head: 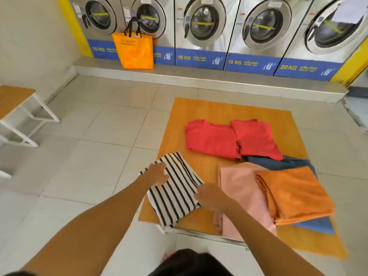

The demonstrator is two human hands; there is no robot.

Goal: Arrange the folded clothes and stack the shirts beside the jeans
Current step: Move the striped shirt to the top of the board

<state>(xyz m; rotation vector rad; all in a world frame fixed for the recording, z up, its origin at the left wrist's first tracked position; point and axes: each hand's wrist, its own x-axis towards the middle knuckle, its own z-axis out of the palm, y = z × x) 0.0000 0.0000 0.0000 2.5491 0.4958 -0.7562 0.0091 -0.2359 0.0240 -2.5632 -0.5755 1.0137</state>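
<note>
A folded black-and-white striped shirt (175, 188) lies at the left edge of an orange table (219, 108). My left hand (157, 174) rests flat on its upper left part, fingers apart. My right hand (209, 196) touches its right edge, between it and a folded pink garment (239, 192). A folded orange garment (294, 194) lies partly over the pink one. Behind them, dark blue jeans (278, 163) are mostly hidden. Two folded red shirts (211, 139) (256, 138) lie side by side at the back.
A row of front-loading washing machines (203, 28) stands on a raised step along the back wall, with an orange tote bag (133, 50) on it. A wooden-topped bench (14, 104) stands at the left. Something blue (316, 226) peeks out under the orange garment.
</note>
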